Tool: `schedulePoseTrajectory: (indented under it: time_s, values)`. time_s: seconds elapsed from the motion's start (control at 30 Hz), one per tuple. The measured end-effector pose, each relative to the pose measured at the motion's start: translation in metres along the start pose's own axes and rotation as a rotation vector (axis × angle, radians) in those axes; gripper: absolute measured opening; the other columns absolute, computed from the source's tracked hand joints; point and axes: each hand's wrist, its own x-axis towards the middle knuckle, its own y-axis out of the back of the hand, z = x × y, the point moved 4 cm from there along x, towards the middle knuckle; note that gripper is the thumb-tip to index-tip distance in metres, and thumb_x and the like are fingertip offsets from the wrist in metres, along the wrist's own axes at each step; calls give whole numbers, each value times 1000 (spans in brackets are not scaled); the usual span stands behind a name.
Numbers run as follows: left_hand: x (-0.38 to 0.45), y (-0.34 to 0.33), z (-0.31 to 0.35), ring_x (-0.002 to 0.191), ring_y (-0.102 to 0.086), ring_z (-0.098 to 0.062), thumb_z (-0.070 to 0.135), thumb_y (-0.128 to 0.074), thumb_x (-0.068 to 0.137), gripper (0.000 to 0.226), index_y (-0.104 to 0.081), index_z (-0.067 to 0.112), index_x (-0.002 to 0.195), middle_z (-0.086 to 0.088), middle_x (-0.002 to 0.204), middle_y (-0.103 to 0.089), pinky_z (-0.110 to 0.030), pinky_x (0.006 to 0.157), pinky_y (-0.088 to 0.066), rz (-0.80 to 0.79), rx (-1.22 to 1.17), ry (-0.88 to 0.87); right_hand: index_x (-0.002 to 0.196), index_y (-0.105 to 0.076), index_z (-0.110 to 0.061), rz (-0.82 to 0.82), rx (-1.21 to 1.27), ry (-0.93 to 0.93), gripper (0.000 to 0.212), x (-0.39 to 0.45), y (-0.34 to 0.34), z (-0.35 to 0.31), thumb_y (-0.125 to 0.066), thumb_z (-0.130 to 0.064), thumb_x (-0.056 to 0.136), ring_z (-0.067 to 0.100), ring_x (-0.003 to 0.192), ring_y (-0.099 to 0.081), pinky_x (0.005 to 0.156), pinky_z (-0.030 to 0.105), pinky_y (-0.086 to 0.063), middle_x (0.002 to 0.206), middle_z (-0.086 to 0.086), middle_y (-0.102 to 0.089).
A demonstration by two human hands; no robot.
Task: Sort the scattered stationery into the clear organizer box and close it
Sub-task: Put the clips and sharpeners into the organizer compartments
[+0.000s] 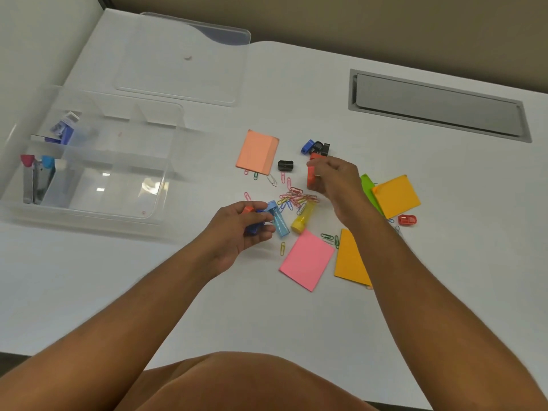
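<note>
Clear organizer box (pixel 89 185): open, at 9 o'clock, staplers upright inside. Lid (pixel 181 60): flat, 11 o'clock. Sticky-note pads, coloured paper clips (pixel 293 198), sharpeners: scattered centre.

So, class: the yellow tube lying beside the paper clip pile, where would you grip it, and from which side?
Grip the yellow tube across its clear middle, coming from above. It lies flat and tilted, its long sides free for fingers. Its far end touches the paper clips, so avoid that end.
</note>
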Motion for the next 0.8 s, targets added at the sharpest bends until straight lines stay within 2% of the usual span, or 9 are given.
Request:
schedulePoseTrajectory:
  time_s: [0.13, 0.2, 0.3, 0.4, 0.5, 0.57, 0.63, 0.73, 0.8]
  values:
    - [-2, -1, -1, 96, -75, -31, 6, -57, 102, 20, -67, 3, 119, -24, 117, -73, -32, 72, -65, -21, -173, 72, 101, -64, 1, -249, 599, -273, 28, -25, -19, -1, -44, -16, 92, 28, 81, -59, 61, 31, -53, 102, 23, -67]
    - [-4, 0, -1, 101, -76, -35, 6, -56, 102, 21, -67, 2, 120, -25, 117, -73, -35, 77, -66, -37, -223, 75, 97, -62, -2, -327, 606, -298, 22, -34, -27, 0, -47, -17, 96, 23, 74, -60, 57, 27, -52, 95, 18, -67]
    - [-6, 5, 2, 102, -76, -35, 0, -54, 102, 23, -65, 3, 122, -23, 115, -75, -37, 82, -65, -43, -223, 46, 100, -65, -9, -265, 207, -131, 7, -42, -37, 10, -59, -13, 100, 17, 65, -59, 54, 26, -50, 93, 12, -70]
    - [-10, 16, 4, 87, -75, -26, 2, -55, 103, 22, -67, 6, 121, -19, 112, -76, -33, 74, -63, 6, -148, 7, 107, -65, -15, -163, -165, 28, 8, -49, -42, 24, -62, -19, 101, 13, 56, -53, 51, 25, -42, 92, 8, -75]
    - [-15, 29, 2, 72, -64, -20, 8, -57, 103, 20, -69, 9, 119, -17, 112, -77, -29, 67, -59, 36, -123, 12, 106, -62, -19, -50, -579, 318, 7, -48, -44, 21, -61, -25, 101, 5, 72, -58, 62, 14, -40, 90, -8, -71]
    - [-18, 38, -1, 70, -63, -18, 8, -60, 101, 20, -70, 9, 119, -17, 113, -76, -28, 65, -58, 39, -129, 27, 103, -62, -18, -15, -808, 495, 3, -42, -47, 16, -59, -20, 102, 8, 81, -56, 61, 8, -33, 94, -7, -69]
    - [-21, 44, -1, 72, -65, -19, 7, -61, 101, 21, -70, 9, 119, -18, 115, -75, -29, 66, -59, 31, -159, 39, 104, -64, -17, -9, -987, 564, 5, -30, -52, 18, -61, -19, 101, 17, 93, -56, 66, 17, -39, 101, 2, -70]
    - [-28, 53, 1, 77, -69, -23, 5, -58, 102, 22, -67, 5, 122, -21, 116, -75, -32, 70, -61, 18, -231, 40, 111, -66, -15, 23, -1180, 588, 16, -23, -57, 18, -61, -26, 101, 33, 109, -53, 85, 44, -47, 113, 7, -67]
    - [-35, 60, 5, 78, -71, -26, 2, -57, 102, 21, -67, 3, 121, -22, 115, -75, -32, 72, -63, 14, -281, 22, 108, -65, -14, 61, -1042, 642, 12, -32, -62, 8, -59, -21, 101, 31, 108, -55, 87, 38, -47, 111, 5, -65]
